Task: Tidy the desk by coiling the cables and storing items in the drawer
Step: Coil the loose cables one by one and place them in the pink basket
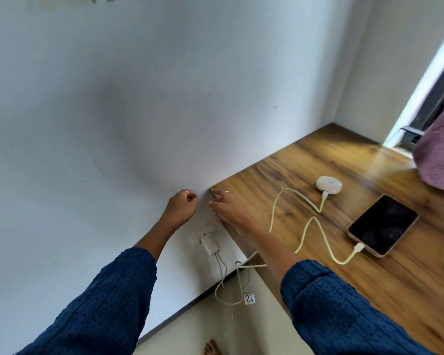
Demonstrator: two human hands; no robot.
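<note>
While the left hand (182, 207) curls its fingers by the white wall, holding nothing I can make out, the right hand (227, 208) spreads over the brown wooden desk (318, 278) corner. The pale yellow cables (315, 226) snake loose beside the dark flat phone (383, 225).

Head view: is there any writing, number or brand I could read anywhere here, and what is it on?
"12": on a small white tag hanging from the cables below the desk edge; it appears upside down in this view.
Charger in the wall socket: faint marks, too small to read.
White round case on the desk: a faint mark on its top, too blurred to read.
Phone: screen dark, no text.
</note>
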